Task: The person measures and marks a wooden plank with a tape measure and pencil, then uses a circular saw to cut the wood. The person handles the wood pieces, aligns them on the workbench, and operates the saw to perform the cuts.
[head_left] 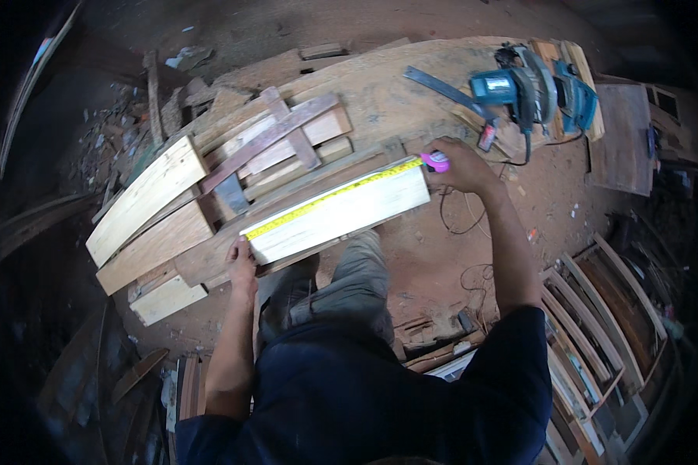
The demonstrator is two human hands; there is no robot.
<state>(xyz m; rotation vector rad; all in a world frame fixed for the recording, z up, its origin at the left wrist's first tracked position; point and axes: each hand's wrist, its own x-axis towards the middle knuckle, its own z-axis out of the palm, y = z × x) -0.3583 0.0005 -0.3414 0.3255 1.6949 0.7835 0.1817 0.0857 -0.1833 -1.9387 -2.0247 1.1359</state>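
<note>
A pale board [341, 220] lies in front of me at a slight slant, with a yellow tape [326, 201] drawn along its back edge. My right hand [461, 167] grips the pink tape measure case [435, 161] at the board's right end. At the other end, my left hand [240, 260] pinches the tape's tip against the board, its fingers partly hidden. Darker planks and crossed strips [295, 132] lie behind the board, and lighter offcuts [143, 198] lie to the left.
A blue circular saw [496, 89] with a trailing cord rests at the back right of the wooden bench [388, 101], beside a metal straightedge [438, 85]. Scrap wood [124, 139] litters the ground at back left. Wooden frames [589, 325] lean at lower right.
</note>
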